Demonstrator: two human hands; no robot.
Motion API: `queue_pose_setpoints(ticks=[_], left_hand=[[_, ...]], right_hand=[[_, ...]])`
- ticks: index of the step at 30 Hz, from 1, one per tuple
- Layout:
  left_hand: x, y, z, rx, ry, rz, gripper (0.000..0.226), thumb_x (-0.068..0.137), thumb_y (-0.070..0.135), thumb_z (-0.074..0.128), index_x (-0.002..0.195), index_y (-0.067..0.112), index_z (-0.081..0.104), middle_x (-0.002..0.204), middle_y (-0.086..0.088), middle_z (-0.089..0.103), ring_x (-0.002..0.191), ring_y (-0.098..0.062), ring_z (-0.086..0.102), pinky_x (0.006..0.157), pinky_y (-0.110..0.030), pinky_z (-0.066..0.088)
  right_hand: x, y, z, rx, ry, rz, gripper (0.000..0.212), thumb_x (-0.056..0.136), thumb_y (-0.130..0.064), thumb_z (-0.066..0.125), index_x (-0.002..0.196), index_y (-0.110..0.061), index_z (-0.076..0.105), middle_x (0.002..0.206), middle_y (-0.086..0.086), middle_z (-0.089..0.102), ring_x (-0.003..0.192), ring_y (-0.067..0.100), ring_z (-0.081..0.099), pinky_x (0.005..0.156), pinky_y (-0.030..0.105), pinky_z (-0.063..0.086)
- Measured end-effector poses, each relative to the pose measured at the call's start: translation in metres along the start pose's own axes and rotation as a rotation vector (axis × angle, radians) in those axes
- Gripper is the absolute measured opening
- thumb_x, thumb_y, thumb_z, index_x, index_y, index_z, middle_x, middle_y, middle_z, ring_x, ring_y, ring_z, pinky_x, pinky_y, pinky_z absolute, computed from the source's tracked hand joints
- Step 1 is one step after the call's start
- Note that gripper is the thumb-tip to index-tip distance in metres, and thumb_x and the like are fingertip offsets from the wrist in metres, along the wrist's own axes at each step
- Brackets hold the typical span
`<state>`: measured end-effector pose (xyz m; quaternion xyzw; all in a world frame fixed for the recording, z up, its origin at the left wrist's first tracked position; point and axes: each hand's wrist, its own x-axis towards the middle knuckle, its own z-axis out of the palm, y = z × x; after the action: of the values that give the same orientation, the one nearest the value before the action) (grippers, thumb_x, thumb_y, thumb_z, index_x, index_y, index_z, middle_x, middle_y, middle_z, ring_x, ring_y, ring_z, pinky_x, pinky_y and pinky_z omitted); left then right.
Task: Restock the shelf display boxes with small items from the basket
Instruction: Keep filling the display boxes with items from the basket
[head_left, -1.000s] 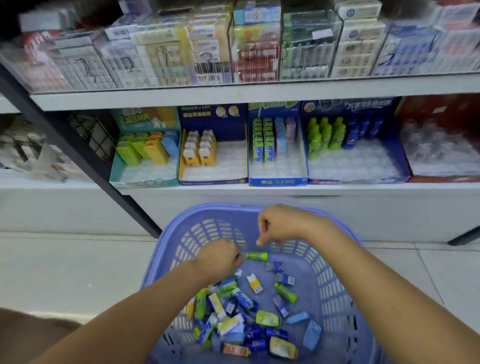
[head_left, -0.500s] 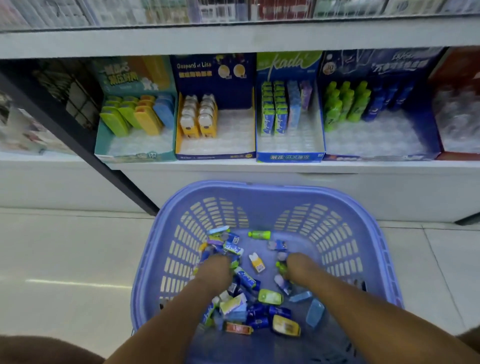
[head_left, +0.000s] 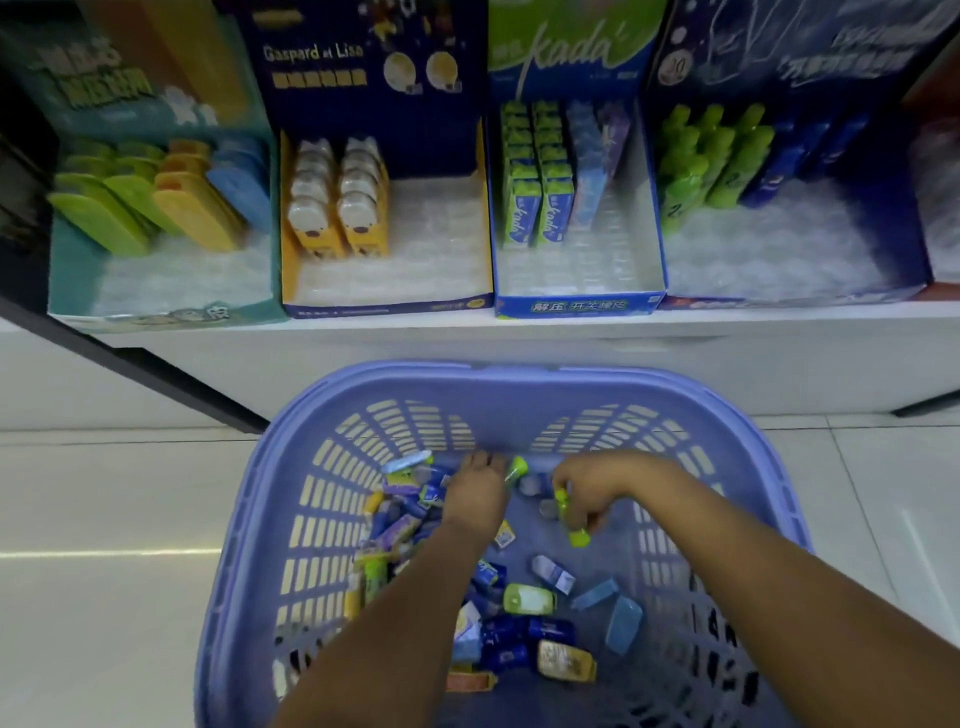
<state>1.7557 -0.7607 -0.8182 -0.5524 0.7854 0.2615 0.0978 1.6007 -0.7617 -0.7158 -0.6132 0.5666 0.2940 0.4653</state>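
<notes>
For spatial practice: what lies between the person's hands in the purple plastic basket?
Head view: a small green tube and pale grey packets lie between the left hand and right hand.

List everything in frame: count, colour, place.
basket: one, lavender, on the floor below the shelf
loose items: many, mixed colours, basket bottom, heaped left
teal box: one, shelf far left, holds green, yellow and blue cases
navy box: one, second from left, two rows of yellow-white items
kada box: one, blue-green, third, holds green, pale blue and purple packs
dark blue box: one, fourth, holds green and blue bottles
shelf: one, white, under the boxes
left hand: in basket, beside the lying green tube; grip unclear
right hand: in basket, pinching the held green tube
</notes>
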Motion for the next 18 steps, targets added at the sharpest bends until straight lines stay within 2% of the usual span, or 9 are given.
queue_pose_setpoints(ticks=[2, 4, 6, 9, 11, 12, 15, 18], left_hand=[[-0.001, -0.002, 0.004, -0.029, 0.015, -0.009, 0.037, 0.095, 0.013, 0.048, 0.132, 0.013, 0.044, 0.131, -0.009, 0.045, 0.126, -0.025, 0.040, 0.099, -0.035, 0.037], [-0.002, -0.001, 0.000, -0.139, 0.010, -0.027, 0.037, 0.094, 0.008, 0.048, 0.130, 0.012, 0.049, 0.129, -0.011, 0.050, 0.121, -0.027, 0.045, 0.096, -0.038, 0.041], [-0.003, 0.003, -0.010, -0.280, -0.001, -0.041, 0.034, 0.090, 0.005, 0.050, 0.123, 0.011, 0.058, 0.121, -0.014, 0.059, 0.109, -0.031, 0.056, 0.087, -0.041, 0.047], [-0.007, 0.008, -0.034, -0.431, -0.039, -0.023, 0.026, 0.088, 0.012, 0.058, 0.112, 0.012, 0.067, 0.107, -0.015, 0.069, 0.097, -0.031, 0.063, 0.077, -0.035, 0.048], [-0.010, 0.010, -0.053, -0.526, -0.061, 0.018, 0.025, 0.086, 0.012, 0.063, 0.110, 0.008, 0.068, 0.107, -0.013, 0.070, 0.096, -0.024, 0.064, 0.076, -0.029, 0.045], [-0.013, 0.013, -0.064, -0.591, -0.074, 0.032, 0.024, 0.085, 0.011, 0.064, 0.109, 0.007, 0.067, 0.103, -0.012, 0.070, 0.090, -0.019, 0.064, 0.072, -0.026, 0.045], [-0.028, 0.025, -0.101, -0.814, -0.114, 0.042, 0.011, 0.084, 0.010, 0.066, 0.094, 0.012, 0.068, 0.071, 0.002, 0.063, 0.057, -0.001, 0.053, 0.055, -0.016, 0.043], [-0.047, 0.039, -0.136, -1.002, -0.104, 0.043, 0.009, 0.085, 0.015, 0.067, 0.077, 0.018, 0.070, 0.057, 0.010, 0.058, 0.053, -0.002, 0.048, 0.057, -0.014, 0.043]], right_hand=[[-0.006, 0.000, -0.005, 0.043, -0.085, -0.009, 0.016, 0.079, -0.007, 0.070, 0.082, -0.013, 0.056, 0.062, -0.002, 0.053, 0.040, 0.003, 0.050, 0.037, 0.010, 0.037], [-0.009, 0.000, -0.012, 0.006, -0.108, -0.027, 0.014, 0.080, -0.011, 0.071, 0.084, -0.013, 0.058, 0.068, 0.000, 0.057, 0.047, 0.002, 0.054, 0.043, 0.015, 0.042], [-0.014, -0.003, -0.020, -0.005, -0.138, -0.041, 0.014, 0.081, -0.012, 0.071, 0.088, -0.010, 0.060, 0.073, 0.002, 0.060, 0.054, 0.005, 0.058, 0.050, 0.017, 0.046], [-0.030, -0.011, -0.033, 0.121, -0.165, -0.082, 0.021, 0.082, -0.004, 0.069, 0.101, -0.006, 0.062, 0.072, 0.001, 0.059, 0.049, 0.003, 0.059, 0.051, 0.015, 0.051], [-0.048, -0.014, -0.046, 0.205, -0.125, -0.148, 0.034, 0.083, 0.003, 0.064, 0.116, -0.001, 0.058, 0.073, -0.001, 0.058, 0.051, 0.003, 0.059, 0.051, 0.014, 0.051], [-0.059, -0.015, -0.054, 0.215, -0.088, -0.195, 0.035, 0.083, 0.006, 0.064, 0.117, 0.000, 0.058, 0.073, -0.002, 0.058, 0.051, 0.001, 0.058, 0.051, 0.013, 0.051], [-0.100, -0.014, -0.078, 0.188, 0.047, -0.323, 0.033, 0.078, 0.010, 0.065, 0.106, -0.007, 0.063, 0.077, -0.002, 0.060, 0.064, 0.003, 0.057, 0.059, 0.016, 0.047], [-0.140, -0.004, -0.093, 0.212, 0.209, -0.379, 0.034, 0.074, 0.014, 0.064, 0.092, -0.015, 0.064, 0.082, -0.002, 0.063, 0.072, 0.006, 0.055, 0.065, 0.017, 0.044]])
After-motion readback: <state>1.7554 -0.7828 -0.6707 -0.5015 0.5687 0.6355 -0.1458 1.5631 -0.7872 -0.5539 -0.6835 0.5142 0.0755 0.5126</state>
